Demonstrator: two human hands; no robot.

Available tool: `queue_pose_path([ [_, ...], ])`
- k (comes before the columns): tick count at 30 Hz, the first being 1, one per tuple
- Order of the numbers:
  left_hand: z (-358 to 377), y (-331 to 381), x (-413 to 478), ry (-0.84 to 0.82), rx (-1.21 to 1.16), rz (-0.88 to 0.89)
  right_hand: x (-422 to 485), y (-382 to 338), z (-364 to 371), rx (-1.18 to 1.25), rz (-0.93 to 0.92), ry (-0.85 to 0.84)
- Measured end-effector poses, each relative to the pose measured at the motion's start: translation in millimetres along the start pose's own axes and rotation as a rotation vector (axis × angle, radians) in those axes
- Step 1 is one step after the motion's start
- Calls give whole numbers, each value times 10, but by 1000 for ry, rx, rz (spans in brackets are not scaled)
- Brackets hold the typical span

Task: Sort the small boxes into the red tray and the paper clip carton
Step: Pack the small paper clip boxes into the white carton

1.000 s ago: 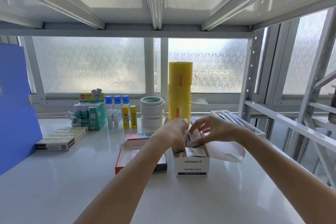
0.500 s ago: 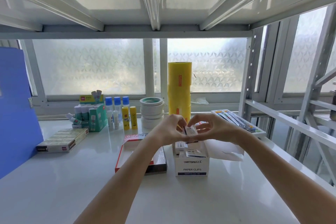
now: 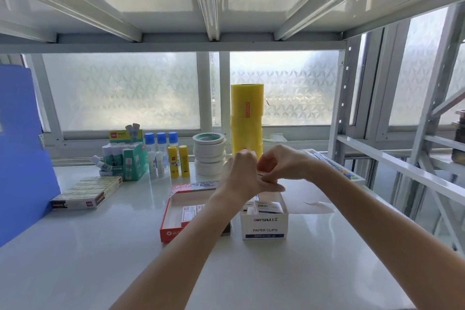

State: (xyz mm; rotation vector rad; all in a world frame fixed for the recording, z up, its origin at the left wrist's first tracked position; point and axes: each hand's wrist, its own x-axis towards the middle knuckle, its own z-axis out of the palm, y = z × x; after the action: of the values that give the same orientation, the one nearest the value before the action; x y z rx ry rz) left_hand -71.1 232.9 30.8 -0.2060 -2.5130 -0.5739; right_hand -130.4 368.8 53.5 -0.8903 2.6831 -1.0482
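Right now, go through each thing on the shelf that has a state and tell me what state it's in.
paper clip carton: open, small boxes inside.
red tray: open, small boxes lying in it.
left hand: raised above the carton, fingers closed against the right hand.
right hand: pinching something small, mostly hidden.
glue stick box: open, sticks upright.
tape rolls: stacked.

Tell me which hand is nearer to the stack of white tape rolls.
Left. The left hand is raised just right of the stack of white tape rolls, nearly overlapping it in view. The right hand is farther right, beyond the left hand, above the paper clip carton.
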Motion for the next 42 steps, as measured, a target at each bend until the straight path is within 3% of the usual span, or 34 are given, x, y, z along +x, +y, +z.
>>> queue_pose_path([
  [5, -41, -94, 3, -67, -135, 20, -95, 19, -70, 46, 13, -28],
  [15, -48, -82, 22, -106, -45, 56, -139, 139, -97, 245, 53, -161],
  [18, -19, -89, 10, -25, 1, 53, -139, 127, -101, 375, 75, -162],
  [24, -4, 93, -32, 105, 110, 85, -9, 21, 49, 89, 141, -6],
  [28, -101, -51, 16, -115, -13, 8, -22, -9, -42, -80, 141, 104],
  [33, -164, -377, 2, -443, 13, 25, -96, 42, -50, -231, 78, 40],
  [42, -14, -314, 56, -563, 134, 76, -60, 57, 141, -532, -19, -34],
])
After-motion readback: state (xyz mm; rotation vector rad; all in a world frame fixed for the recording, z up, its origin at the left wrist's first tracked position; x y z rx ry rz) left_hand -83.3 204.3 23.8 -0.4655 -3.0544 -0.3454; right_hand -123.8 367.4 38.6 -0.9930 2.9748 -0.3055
